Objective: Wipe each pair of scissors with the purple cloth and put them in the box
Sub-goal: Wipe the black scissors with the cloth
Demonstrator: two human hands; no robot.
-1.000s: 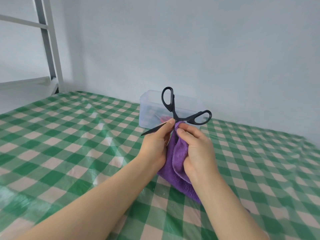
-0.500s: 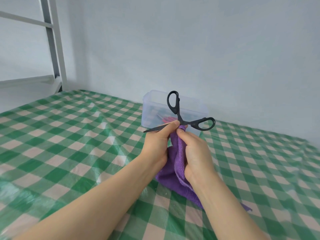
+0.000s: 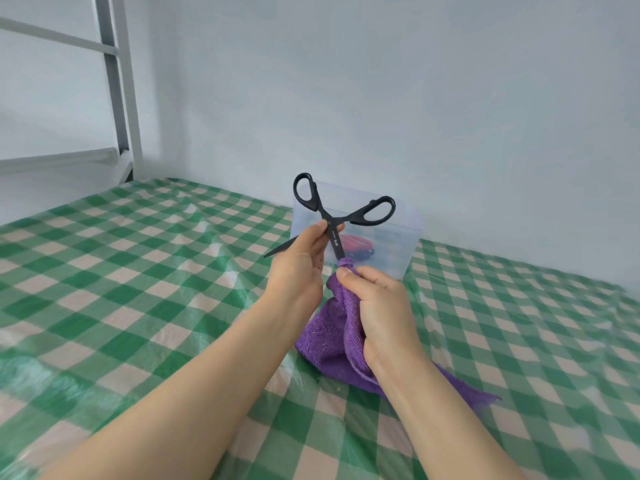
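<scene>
I had the left hand (image 3: 299, 271) raised above the green checked tablecloth (image 3: 138, 289), its thumb and fingers pinched together on the black scissors (image 3: 327, 221) just at the pivot. The scissors stood spread wide: both loop handles rose above that hand, one blade poked out past its left side, and the other blade ran down and to the right toward my other hand. The right hand (image 3: 381, 311), just beside the left and slightly lower, was closed tight around the purple cloth (image 3: 329, 341), with a bunched tip of cloth pressed by thumb and forefinger around the end of that downward blade. The rest of the cloth hung below the right hand and trailed onto the tablecloth under my right wrist. Beyond both hands sat the clear plastic box (image 3: 405, 251), with something red and dark inside that I could not make out well.
</scene>
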